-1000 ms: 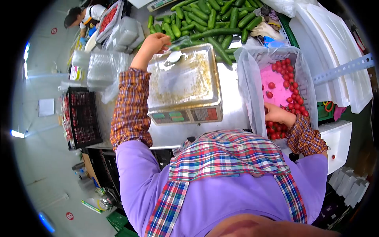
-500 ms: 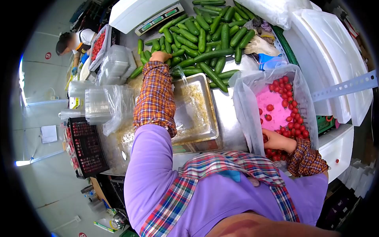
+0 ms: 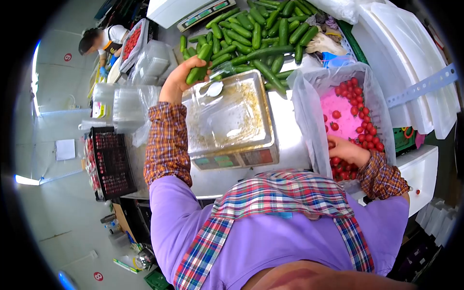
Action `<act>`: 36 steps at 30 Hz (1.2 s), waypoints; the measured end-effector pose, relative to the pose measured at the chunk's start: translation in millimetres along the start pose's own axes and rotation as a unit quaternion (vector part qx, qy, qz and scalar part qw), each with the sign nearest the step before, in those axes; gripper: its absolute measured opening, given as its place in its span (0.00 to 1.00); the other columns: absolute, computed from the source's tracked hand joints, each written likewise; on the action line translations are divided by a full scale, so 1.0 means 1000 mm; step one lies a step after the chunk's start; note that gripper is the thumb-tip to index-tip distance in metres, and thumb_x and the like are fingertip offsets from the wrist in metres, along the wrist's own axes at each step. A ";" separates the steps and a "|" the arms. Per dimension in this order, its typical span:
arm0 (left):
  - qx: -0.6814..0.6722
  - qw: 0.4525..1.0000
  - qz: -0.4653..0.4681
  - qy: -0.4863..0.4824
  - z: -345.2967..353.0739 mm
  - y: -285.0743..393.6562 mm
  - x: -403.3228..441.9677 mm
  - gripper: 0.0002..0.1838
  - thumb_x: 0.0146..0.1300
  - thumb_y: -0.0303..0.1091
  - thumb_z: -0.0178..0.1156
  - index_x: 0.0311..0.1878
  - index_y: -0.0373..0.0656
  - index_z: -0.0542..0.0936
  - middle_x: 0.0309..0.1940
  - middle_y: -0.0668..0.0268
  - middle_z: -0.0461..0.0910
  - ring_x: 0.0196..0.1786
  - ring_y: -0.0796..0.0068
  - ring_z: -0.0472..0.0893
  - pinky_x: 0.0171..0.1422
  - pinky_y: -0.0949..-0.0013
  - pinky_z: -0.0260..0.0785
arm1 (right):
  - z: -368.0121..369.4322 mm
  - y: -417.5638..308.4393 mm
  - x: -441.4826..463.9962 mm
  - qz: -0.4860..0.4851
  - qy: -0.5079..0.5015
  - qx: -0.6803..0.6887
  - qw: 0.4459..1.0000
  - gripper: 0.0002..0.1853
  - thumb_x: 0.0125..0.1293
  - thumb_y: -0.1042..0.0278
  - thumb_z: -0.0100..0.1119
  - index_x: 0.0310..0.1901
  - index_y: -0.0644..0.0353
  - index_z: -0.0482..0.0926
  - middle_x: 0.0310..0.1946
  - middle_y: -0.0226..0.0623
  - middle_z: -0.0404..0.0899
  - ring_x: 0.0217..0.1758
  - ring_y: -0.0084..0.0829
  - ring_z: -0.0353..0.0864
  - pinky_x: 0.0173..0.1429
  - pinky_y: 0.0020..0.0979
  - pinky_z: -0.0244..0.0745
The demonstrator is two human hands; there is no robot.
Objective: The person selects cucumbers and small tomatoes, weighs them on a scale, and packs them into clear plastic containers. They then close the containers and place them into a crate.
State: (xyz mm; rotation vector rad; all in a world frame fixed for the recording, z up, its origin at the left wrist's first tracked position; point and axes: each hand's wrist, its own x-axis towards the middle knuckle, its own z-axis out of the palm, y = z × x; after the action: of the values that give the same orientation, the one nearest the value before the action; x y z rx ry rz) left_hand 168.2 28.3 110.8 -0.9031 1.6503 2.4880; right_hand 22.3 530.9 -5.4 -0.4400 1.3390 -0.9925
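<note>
1 glossy green cucumber [image 3: 199, 66], clasped in 1 left hand [image 3: 181, 76], upper left; 1 right hand [image 3: 350, 150] among tomatoes [image 3: 344, 171], right, grip unclear.

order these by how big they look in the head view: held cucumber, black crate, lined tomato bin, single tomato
1. lined tomato bin
2. black crate
3. held cucumber
4. single tomato
</note>
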 end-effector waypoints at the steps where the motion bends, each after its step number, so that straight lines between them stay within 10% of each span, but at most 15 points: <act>1: 0.024 0.999 0.021 -0.025 0.012 -0.007 -0.020 0.27 0.54 0.31 0.58 0.59 0.37 0.66 0.41 0.58 0.75 0.37 0.69 0.77 0.37 0.66 0.74 | 0.000 -0.009 -0.001 0.009 -0.002 0.013 1.000 0.27 0.54 0.74 0.64 0.56 0.64 0.68 0.38 0.36 0.77 0.41 0.24 0.76 0.43 0.22 0.71; 4: 0.274 0.960 0.054 0.002 0.053 -0.029 -0.078 0.42 0.45 0.29 0.61 0.68 0.40 0.58 0.48 0.60 0.72 0.47 0.68 0.75 0.49 0.67 0.70 | 0.008 -0.051 -0.021 0.033 0.037 0.022 0.999 0.24 0.55 0.76 0.60 0.55 0.63 0.68 0.34 0.33 0.77 0.33 0.20 0.75 0.34 0.20 0.68; 8: 0.600 0.754 0.265 0.027 0.090 -0.080 -0.117 0.43 0.39 0.27 0.62 0.65 0.40 0.60 0.53 0.46 0.70 0.56 0.47 0.71 0.61 0.60 0.64 | -0.009 -0.036 -0.018 -0.038 0.043 0.094 0.994 0.25 0.57 0.76 0.58 0.58 0.58 0.66 0.39 0.31 0.75 0.28 0.17 0.74 0.25 0.16 0.67; 18: 0.607 0.754 0.249 0.032 0.081 -0.136 -0.107 0.36 0.49 0.35 0.67 0.61 0.37 0.66 0.54 0.47 0.72 0.57 0.50 0.72 0.61 0.61 0.65 | -0.030 -0.057 -0.034 -0.082 -0.094 0.545 0.829 0.18 0.67 0.65 0.49 0.55 0.65 0.66 0.46 0.44 0.71 0.43 0.35 0.72 0.24 0.19 0.76; 36: 0.409 0.759 0.344 0.371 0.040 -0.149 -0.130 0.13 0.57 0.35 0.65 0.43 0.40 0.81 0.35 0.62 0.83 0.38 0.72 0.81 0.45 0.71 0.72 | 0.054 -0.173 0.059 -0.107 -0.157 0.290 0.938 0.19 0.69 0.65 0.50 0.58 0.60 0.66 0.43 0.39 0.71 0.38 0.27 0.72 0.17 0.13 0.70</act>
State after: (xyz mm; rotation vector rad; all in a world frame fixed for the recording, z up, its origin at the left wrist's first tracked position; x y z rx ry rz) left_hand 306.3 165.6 59.0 -1.3487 3.4046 1.1704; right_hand 9.1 375.2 104.5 -0.2759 0.6718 -1.3742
